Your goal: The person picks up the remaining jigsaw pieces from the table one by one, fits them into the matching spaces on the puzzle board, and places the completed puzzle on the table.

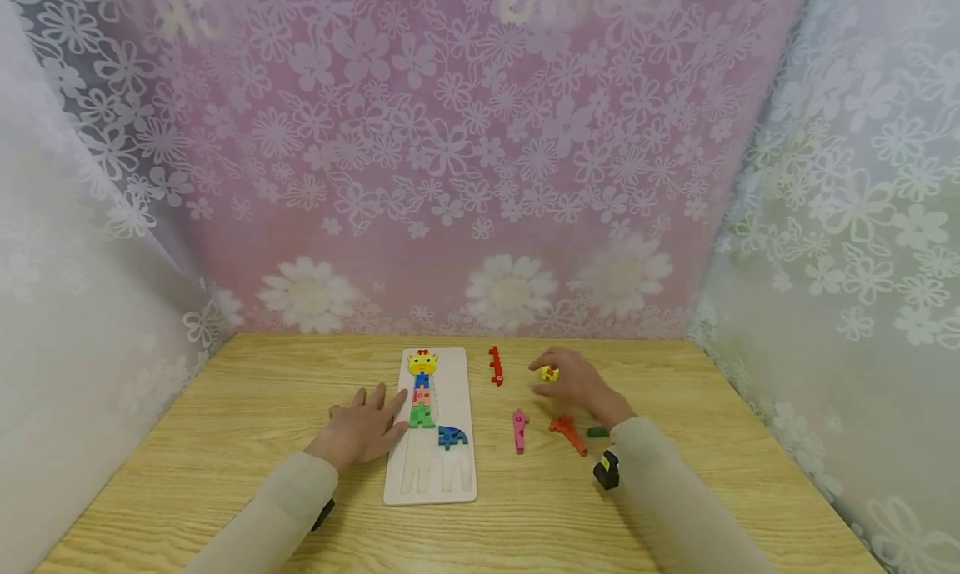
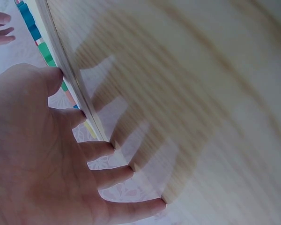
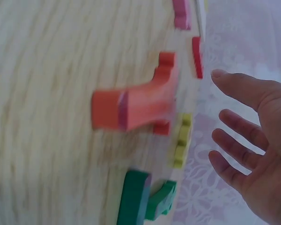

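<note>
A white puzzle board (image 1: 448,382) lies on the table. A yellow giraffe head (image 1: 422,364), blue, pink and green neck pieces, and a blue body piece (image 1: 452,436) sit on it. My left hand (image 1: 360,431) rests beside the board with fingers spread; in the left wrist view its thumb (image 2: 51,80) is at the board's edge and its fingertips touch the wood. Over a yellow puzzle piece (image 1: 550,375), my right hand (image 1: 576,382) hovers with loosely bent fingers. The right wrist view shows its fingers (image 3: 239,166) apart from the yellow piece (image 3: 182,140), with nothing between them.
Loose on the wooden table (image 1: 315,532), a red piece (image 1: 496,366), a pink piece (image 1: 520,431) and an orange piece (image 1: 569,435) lie right of the board. Green pieces (image 3: 133,199) lie by the right forearm. Flower-patterned curtains (image 1: 450,141) enclose the table.
</note>
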`<control>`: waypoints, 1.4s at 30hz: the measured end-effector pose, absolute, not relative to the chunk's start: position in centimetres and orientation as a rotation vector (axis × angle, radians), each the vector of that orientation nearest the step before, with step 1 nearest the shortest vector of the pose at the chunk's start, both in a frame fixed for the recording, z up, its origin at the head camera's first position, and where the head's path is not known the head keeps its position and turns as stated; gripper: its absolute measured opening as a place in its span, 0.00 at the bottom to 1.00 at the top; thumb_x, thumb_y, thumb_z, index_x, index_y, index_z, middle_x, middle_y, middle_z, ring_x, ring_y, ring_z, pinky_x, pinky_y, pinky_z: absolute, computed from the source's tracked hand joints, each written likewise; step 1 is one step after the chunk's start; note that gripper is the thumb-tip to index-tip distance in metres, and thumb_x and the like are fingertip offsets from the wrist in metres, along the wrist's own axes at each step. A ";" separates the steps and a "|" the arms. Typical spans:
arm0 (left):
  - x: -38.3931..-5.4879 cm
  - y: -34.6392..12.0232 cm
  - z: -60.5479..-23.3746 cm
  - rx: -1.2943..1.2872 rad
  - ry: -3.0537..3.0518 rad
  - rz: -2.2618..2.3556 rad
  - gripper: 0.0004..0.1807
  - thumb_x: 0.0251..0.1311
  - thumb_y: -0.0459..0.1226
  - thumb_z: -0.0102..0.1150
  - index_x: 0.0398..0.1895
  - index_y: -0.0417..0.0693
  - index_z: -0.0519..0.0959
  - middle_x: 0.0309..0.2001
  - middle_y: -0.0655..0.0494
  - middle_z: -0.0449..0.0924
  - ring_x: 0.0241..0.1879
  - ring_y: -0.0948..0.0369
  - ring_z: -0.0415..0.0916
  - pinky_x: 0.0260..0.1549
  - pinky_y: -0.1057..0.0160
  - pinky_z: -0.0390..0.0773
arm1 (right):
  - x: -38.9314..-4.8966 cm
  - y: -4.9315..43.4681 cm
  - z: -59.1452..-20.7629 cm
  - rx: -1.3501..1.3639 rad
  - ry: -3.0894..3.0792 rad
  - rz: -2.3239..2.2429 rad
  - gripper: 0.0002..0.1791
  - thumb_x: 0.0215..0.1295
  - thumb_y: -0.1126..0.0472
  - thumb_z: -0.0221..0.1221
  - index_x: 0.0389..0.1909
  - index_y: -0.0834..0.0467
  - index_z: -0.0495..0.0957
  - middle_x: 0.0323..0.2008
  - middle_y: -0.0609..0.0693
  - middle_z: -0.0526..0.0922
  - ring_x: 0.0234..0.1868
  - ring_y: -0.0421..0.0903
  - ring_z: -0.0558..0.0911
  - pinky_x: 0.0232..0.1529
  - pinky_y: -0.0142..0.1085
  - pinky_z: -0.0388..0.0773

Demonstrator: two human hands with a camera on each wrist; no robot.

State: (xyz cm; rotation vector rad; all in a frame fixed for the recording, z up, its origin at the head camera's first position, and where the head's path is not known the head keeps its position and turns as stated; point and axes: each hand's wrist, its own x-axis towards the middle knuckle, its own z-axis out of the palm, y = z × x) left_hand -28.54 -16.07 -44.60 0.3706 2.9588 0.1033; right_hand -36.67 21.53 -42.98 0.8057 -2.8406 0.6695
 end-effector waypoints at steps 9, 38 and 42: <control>-28.3 -15.9 -44.2 0.367 2.961 0.104 0.34 0.79 0.58 0.40 0.83 0.58 0.57 0.81 0.38 0.54 0.76 0.31 0.57 0.56 0.20 0.67 | -37.9 22.9 -43.8 0.753 -2.871 0.701 0.19 0.64 0.61 0.71 0.55 0.63 0.85 0.54 0.61 0.85 0.53 0.64 0.82 0.53 0.56 0.82; -28.4 -15.9 -44.4 0.371 2.962 0.102 0.35 0.79 0.58 0.40 0.83 0.58 0.57 0.81 0.39 0.55 0.76 0.31 0.57 0.57 0.20 0.67 | -38.5 24.3 -44.9 0.598 -2.874 0.869 0.15 0.65 0.67 0.68 0.52 0.61 0.87 0.53 0.61 0.84 0.51 0.60 0.81 0.52 0.55 0.82; -28.5 -16.0 -44.5 0.371 2.963 0.099 0.35 0.79 0.58 0.40 0.83 0.58 0.57 0.81 0.39 0.55 0.76 0.31 0.57 0.57 0.20 0.67 | -38.4 24.3 -44.8 0.694 -2.811 0.860 0.13 0.66 0.66 0.67 0.51 0.59 0.88 0.50 0.59 0.85 0.50 0.60 0.82 0.51 0.56 0.82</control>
